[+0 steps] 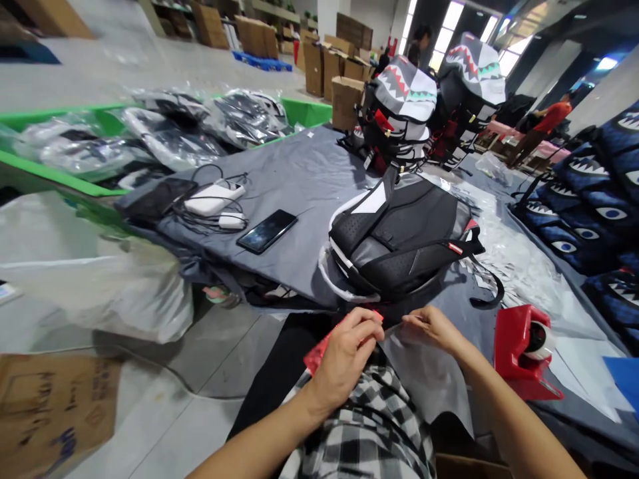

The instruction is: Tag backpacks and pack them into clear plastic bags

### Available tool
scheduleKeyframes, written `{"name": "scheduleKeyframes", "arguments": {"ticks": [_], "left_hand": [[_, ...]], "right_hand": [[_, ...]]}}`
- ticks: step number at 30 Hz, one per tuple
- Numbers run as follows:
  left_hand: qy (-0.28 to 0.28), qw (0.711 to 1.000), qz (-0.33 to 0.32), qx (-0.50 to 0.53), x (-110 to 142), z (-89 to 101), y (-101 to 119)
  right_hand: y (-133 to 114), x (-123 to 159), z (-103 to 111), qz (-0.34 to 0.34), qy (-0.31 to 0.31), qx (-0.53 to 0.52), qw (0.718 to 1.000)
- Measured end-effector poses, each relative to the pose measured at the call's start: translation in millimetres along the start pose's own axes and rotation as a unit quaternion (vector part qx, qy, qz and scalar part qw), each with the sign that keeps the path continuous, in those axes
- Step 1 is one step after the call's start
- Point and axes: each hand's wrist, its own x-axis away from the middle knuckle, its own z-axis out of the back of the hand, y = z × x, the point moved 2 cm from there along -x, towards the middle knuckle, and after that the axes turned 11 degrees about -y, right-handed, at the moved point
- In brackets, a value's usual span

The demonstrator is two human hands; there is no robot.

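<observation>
Lying near hands (347,359): black backpack (399,239), red tape dispenser (519,349), gray sheet (424,379).

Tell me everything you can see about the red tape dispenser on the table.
The red tape dispenser is a chunky, boxy unit with a glossy finish, probably hard plastic or painted metal. A roll of tape sits in its right side, showing a pale outer edge and a dark centre. Its lower part stretches out toward the bottom right. It rests on the table's grey cover, apparently upright, with nothing else visibly touching it. The person's right hand is nearby, not touching it.
</observation>
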Motion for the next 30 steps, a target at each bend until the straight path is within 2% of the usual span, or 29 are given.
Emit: {"name": "scheduleKeyframes", "arguments": {"ticks": [2, 3, 5, 7, 8, 9, 12, 14, 16, 18, 20, 22, 24, 25, 28, 29, 30], "left_hand": [[-0.052, 0.998, -0.038, -0.01, 2.1, 0.5, -2.1], [-0.057, 0.997, -0.051, -0.021, 4.2, 0.9, -6.4], [-0.005, 0.997, -0.049, -0.065, 7.9, 3.7, -21.2], [0.069, 0.99, -0.012, -0.123, 7.9, 6.2, -41.2], [0.078, 0.986, 0.014, -0.145, 5.6, 5.3, -51.8], [0.065, 0.984, 0.041, -0.161, 2.0, 2.4, -61.8], [-0.02, 0.978, 0.086, -0.19, -11.2, -14.6, -81.4], [-0.035, 0.975, 0.106, -0.191, -15.9, -24.7, -84.0], [-0.013, 0.98, 0.13, -0.152, -15.0, -27.6, -79.5], [0.023, 0.986, 0.14, -0.083, -11.5, -22.6, -67.7], [0.047, 0.992, 0.111, -0.047, -11.2, -14.3, -48.8], [0.038, 0.994, 0.051, -0.091, -16.5, -10.9, -27.3], [-0.014, 0.978, -0.017, -0.205, -22.9, -19.0, -11.9], [-0.054, 0.96, -0.049, -0.272, -23.9, -27.2, -8.8], [-0.182, 0.889, -0.125, -0.401, -11.8, -53.4, -17.8], [-0.201, 0.881, -0.132, -0.407, -4.3, -57.3, -24.3], [-0.2, 0.885, -0.13, -0.398, 2.9, -57.2, -30.5]], "right_hand": [[9.2, 2.4, 1.9, -0.014, 0.004, 0.003, 1.0], [14.1, 7.0, 2.9, -0.023, -0.001, 0.014, 1.0], [23.1, 19.6, 4.6, -0.043, -0.015, 0.038, 0.998], [28.3, 32.1, 5.5, -0.052, -0.018, 0.046, 0.997], [29.1, 37.0, 5.1, -0.05, -0.015, 0.044, 0.998], [28.9, 40.6, 4.2, -0.046, -0.014, 0.04, 0.998], [25.7, 45.0, -2.5, -0.038, -0.019, 0.031, 0.999], [24.3, 45.8, -8.0, -0.035, -0.021, 0.029, 0.999], [24.5, 47.7, -12.8, -0.028, -0.019, 0.026, 0.999], [26.0, 50.7, -16.7, -0.021, -0.013, 0.02, 0.999], [28.5, 53.2, -21.0, -0.021, -0.005, 0.015, 1.0], [31.8, 53.3, -26.9, -0.027, 0.0, 0.011, 1.0], [35.8, 51.4, -34.0, -0.029, -0.008, 0.014, 0.999], [38.1, 50.6, -37.0, -0.03, -0.011, 0.022, 0.999], [45.8, 54.4, -39.0, -0.043, 0.001, 0.073, 0.996], [48.1, 58.7, -36.7, -0.052, 0.016, 0.091, 0.994], [49.8, 64.4, -33.2, -0.063, 0.034, 0.105, 0.992]]}}
